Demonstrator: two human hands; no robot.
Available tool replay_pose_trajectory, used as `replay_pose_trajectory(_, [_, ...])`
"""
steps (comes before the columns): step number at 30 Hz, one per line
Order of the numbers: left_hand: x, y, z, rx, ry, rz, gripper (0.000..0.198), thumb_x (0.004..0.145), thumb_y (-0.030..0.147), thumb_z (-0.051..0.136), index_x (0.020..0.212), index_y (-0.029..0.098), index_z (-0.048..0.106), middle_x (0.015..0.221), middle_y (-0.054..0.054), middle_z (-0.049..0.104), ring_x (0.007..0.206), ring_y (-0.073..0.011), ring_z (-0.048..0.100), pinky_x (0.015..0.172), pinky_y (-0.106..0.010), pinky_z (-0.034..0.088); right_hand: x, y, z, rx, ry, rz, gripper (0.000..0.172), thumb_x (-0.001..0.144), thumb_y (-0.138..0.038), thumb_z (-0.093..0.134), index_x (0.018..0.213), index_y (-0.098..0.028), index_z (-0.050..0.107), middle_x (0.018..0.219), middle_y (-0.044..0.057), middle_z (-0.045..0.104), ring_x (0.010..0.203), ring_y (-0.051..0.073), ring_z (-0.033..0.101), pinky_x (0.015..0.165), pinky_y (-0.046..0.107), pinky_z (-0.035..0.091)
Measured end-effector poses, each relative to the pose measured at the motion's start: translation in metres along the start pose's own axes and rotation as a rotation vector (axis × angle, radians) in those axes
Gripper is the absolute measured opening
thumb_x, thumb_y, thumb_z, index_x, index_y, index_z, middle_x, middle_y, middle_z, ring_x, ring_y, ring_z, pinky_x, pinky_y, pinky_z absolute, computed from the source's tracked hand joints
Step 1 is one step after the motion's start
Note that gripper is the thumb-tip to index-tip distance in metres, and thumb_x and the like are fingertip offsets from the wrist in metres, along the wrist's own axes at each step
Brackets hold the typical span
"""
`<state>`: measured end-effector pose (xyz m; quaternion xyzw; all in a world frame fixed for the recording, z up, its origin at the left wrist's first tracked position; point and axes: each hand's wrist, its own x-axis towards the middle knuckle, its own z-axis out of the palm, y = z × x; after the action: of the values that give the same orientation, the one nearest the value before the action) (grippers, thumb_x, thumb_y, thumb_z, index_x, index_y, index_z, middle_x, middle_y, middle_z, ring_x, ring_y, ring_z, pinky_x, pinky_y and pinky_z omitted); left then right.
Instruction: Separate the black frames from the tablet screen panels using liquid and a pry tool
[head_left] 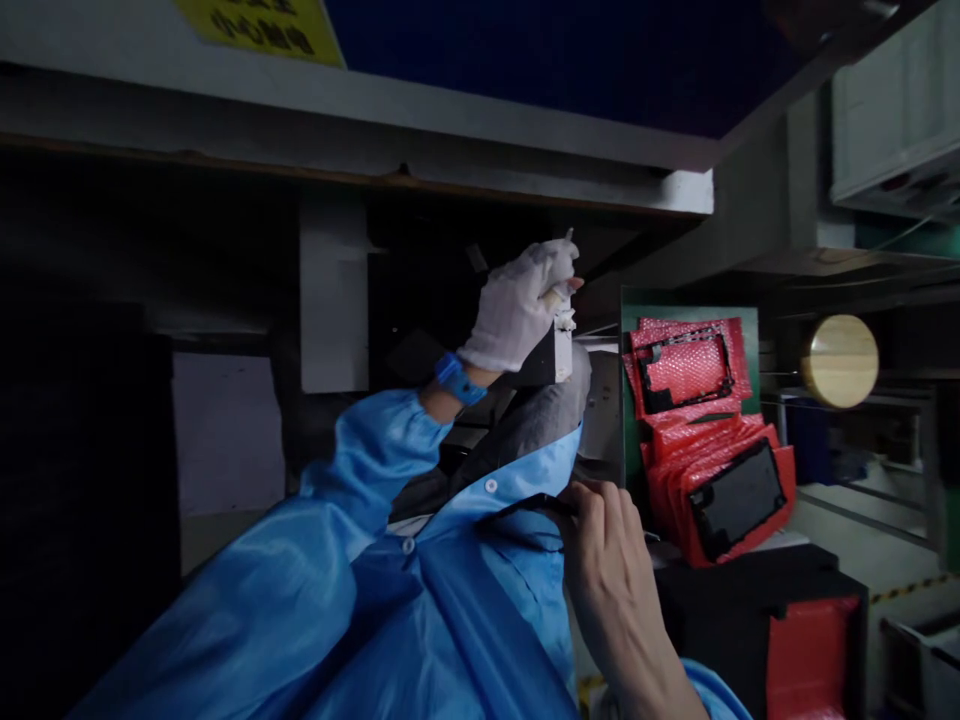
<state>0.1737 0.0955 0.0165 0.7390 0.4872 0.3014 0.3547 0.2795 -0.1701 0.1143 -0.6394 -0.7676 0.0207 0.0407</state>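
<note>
My left hand (521, 305) wears a white glove with bare fingertips showing, and a blue band (459, 380) circles its wrist. Its fingers are curled in beside the pale, worn edge (563, 350) of a dark box-like part under the bench; what they hold, if anything, is hidden. Lower down, my bare right hand (611, 560) is closed at the side of my blue coat (465, 590). A thin black object (551, 503) runs from its fingers along an opening in the coat; the rest of it is out of sight.
To the right, a green board (632, 400) carries red bubble-wrap pouches (679, 490), a black frame (652, 400) and a dark flat panel (739, 498). Below stands a black box (720, 610). A round wooden stool (840, 360) is farther right. The bench edge (525, 185) spans overhead.
</note>
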Motion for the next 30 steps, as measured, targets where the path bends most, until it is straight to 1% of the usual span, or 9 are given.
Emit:
replay_pose_trajectory(3, [-0.066,-0.004,-0.026,-0.213,-0.094,0.114,0.028,0.120,0.032,0.059,0.143,0.026,0.072,0.140,-0.007,0.083,0.131,-0.0234,0.081,0.123,-0.037,0.061,-0.001,-0.003,-0.004,-0.022,0.004,-0.007,0.023,0.121,-0.007,0.043,0.122,-0.016,0.064,0.095,0.006,0.066,0.080,0.022,0.061,0.074,0.035,0.054])
replay_pose_trajectory(7, [-0.148,-0.003,-0.056,-0.294,-0.279,0.026,0.031,0.123,0.036,0.056,0.148,0.027,0.074,0.118,-0.004,0.086,0.108,-0.0196,0.086,0.105,-0.030,0.070,0.001,-0.002,-0.005,-0.032,-0.018,-0.005,0.021,0.123,-0.009,0.043,0.120,-0.014,0.063,0.096,0.010,0.067,0.083,0.023,0.060,0.076,0.036,0.053])
replay_pose_trajectory(11, [-0.185,-0.001,-0.075,-0.136,-0.352,0.046,0.035,0.124,0.031,0.050,0.151,0.031,0.073,0.119,-0.001,0.088,0.101,-0.0185,0.086,0.094,-0.027,0.071,0.002,0.002,-0.002,0.007,-0.053,0.031,0.019,0.123,-0.013,0.044,0.121,-0.017,0.062,0.093,0.008,0.066,0.081,0.024,0.058,0.075,0.037,0.050])
replay_pose_trajectory(14, [-0.192,-0.001,-0.084,0.068,-0.361,0.095,0.033,0.122,0.029,0.054,0.148,0.034,0.074,0.121,-0.001,0.089,0.104,-0.0223,0.086,0.093,-0.034,0.070,-0.001,0.003,-0.002,0.045,-0.080,0.046,0.016,0.122,-0.015,0.049,0.128,-0.017,0.063,0.101,0.012,0.070,0.084,0.025,0.061,0.077,0.039,0.051])
replay_pose_trajectory(18, [-0.190,0.002,-0.095,0.299,-0.234,0.168,0.042,0.118,0.023,0.051,0.150,0.039,0.073,0.124,0.001,0.090,0.112,-0.0290,0.087,0.099,-0.048,0.067,-0.011,0.004,-0.003,0.080,-0.121,0.056,0.024,0.120,-0.016,0.053,0.141,-0.012,0.063,0.109,0.017,0.073,0.094,0.028,0.065,0.082,0.040,0.052])
replay_pose_trajectory(22, [-0.178,0.004,-0.105,0.369,-0.241,0.321,0.065,0.115,0.019,0.053,0.170,0.053,0.061,0.125,0.010,0.091,0.107,-0.0285,0.090,0.084,-0.050,0.070,-0.014,0.002,-0.005,0.086,-0.138,0.060,0.024,0.118,-0.013,0.057,0.141,-0.011,0.064,0.109,0.017,0.073,0.097,0.029,0.066,0.083,0.040,0.052])
replay_pose_trajectory(26, [-0.169,0.003,-0.116,0.414,-0.257,0.403,0.073,0.111,0.019,0.066,0.175,0.054,0.056,0.128,0.012,0.091,0.105,-0.0291,0.092,0.076,-0.052,0.075,-0.010,-0.003,-0.007,0.030,-0.106,0.027,0.018,0.116,-0.008,0.058,0.132,-0.009,0.066,0.102,0.016,0.072,0.090,0.027,0.061,0.080,0.039,0.050])
replay_pose_trajectory(28, [-0.166,0.004,-0.123,0.392,-0.292,0.397,0.080,0.111,0.018,0.065,0.178,0.059,0.048,0.132,0.015,0.089,0.106,-0.0282,0.092,0.076,-0.053,0.077,-0.011,-0.005,-0.009,0.033,-0.111,0.016,0.020,0.115,-0.007,0.059,0.133,-0.007,0.067,0.106,0.018,0.073,0.095,0.028,0.062,0.082,0.038,0.051])
replay_pose_trajectory(30, [-0.162,0.005,-0.130,0.258,-0.344,0.257,0.078,0.109,0.023,0.067,0.169,0.072,0.054,0.131,0.023,0.088,0.102,-0.0262,0.092,0.074,-0.050,0.078,-0.016,-0.007,-0.011,0.060,-0.125,-0.002,0.025,0.114,-0.007,0.060,0.137,-0.004,0.067,0.111,0.020,0.074,0.101,0.030,0.064,0.085,0.039,0.052])
